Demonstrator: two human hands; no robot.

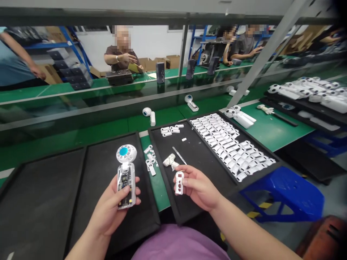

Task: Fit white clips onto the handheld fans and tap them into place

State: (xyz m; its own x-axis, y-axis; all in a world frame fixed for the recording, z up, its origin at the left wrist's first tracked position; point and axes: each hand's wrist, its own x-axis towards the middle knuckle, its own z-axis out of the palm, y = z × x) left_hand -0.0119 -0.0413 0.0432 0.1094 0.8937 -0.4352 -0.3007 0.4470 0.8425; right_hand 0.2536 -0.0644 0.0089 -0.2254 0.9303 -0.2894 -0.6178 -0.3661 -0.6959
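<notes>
One white device (126, 167), circuitry (124, 179) exposed, rests in the left hand (117, 199), whose grip I see curled around it above the left black tray (100, 162); the right hand (200, 187), nearly closed, pinches a small white plate (179, 183) above the right black tray (199, 153). Beyond, my view shows loose white pieces (150, 157) on the green surface (162, 198), rows of white parts (229, 148) and, farther off, a co-worker (115, 54) holding something yellow (132, 68)

Bright even light, stretched edges, dark upper-right corner
</notes>
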